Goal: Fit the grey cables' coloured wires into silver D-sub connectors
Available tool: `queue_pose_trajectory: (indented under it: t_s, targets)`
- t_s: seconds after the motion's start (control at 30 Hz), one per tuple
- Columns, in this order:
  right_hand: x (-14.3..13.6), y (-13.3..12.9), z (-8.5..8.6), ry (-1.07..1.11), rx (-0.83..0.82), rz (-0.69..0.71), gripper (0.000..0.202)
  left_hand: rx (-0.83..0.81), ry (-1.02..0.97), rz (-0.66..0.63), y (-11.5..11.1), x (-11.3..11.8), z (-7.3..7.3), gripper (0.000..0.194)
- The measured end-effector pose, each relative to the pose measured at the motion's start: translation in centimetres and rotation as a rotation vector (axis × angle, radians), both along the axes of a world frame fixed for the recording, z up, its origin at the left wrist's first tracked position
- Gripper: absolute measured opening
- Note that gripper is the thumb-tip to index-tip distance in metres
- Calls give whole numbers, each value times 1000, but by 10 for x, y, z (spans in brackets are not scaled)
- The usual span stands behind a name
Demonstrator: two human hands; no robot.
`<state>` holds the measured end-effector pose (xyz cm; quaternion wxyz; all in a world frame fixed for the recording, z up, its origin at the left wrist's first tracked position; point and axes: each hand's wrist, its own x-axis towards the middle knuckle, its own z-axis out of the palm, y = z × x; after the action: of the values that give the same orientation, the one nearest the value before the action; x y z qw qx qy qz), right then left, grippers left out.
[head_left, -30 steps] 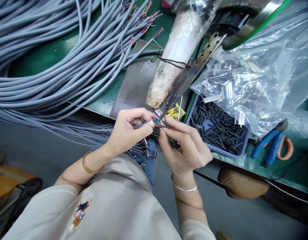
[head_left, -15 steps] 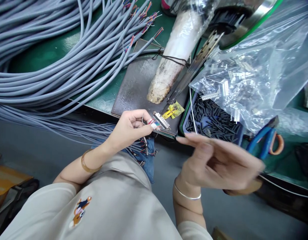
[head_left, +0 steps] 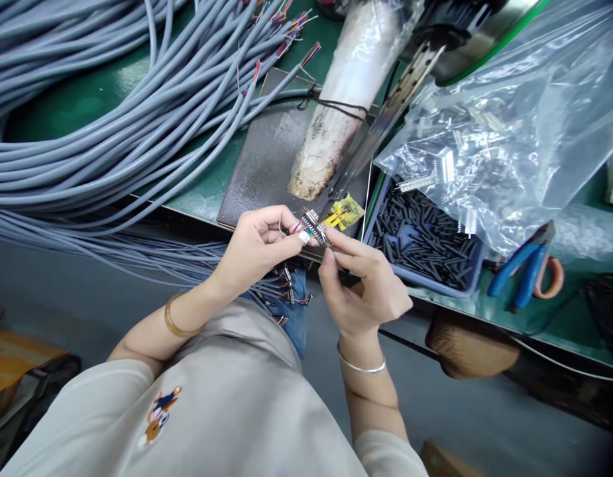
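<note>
My left hand [head_left: 269,238] is closed, its thumb and index finger pinching the thin coloured wires [head_left: 298,228] at a metal multi-pin connector [head_left: 312,217]. The connector sits just beyond those fingertips, over the table's front edge. My right hand [head_left: 363,278] meets it from the other side, thumb and index fingertip pinched together at the connector's right end. Anything small between those right fingertips is too hidden to name. A yellow clip-like piece [head_left: 343,213] lies right behind the connector, beneath the tip of a dark metal rod [head_left: 356,159].
Grey cables [head_left: 137,142] with stripped ends cover the left side. A wrapped white roll [head_left: 329,126] leans over a dark board [head_left: 256,165]. To the right are a blue bin [head_left: 465,288] of short black tubes, a plastic bag [head_left: 515,132] of connectors, and pliers [head_left: 527,275].
My right hand has moved left from in front of the bin to the connector, and its fingers have closed into a pinch. My left hand keeps its hold on the wires.
</note>
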<state>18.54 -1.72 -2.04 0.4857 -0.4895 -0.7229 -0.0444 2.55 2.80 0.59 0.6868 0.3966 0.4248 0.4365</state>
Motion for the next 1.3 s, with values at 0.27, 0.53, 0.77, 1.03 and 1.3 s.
queue_pose_trajectory:
  t_s: [0.27,0.53,0.77,1.03,1.3]
  targets:
    - [0,-1,-4,216,-125,85,19,14,25,5,-1,0,-1,19]
    - [2,4,-4,208,-142,108,17,59,28,21,0,1,-5,27]
    - [2,9,-3,199,-102,107,19,53,65,41,1,1,-3,28]
    - [3,11,1,132,-85,95,17,76,90,51,2,2,0,31]
    - [4,9,5,-47,14,66,20,67,45,41,3,0,5,24]
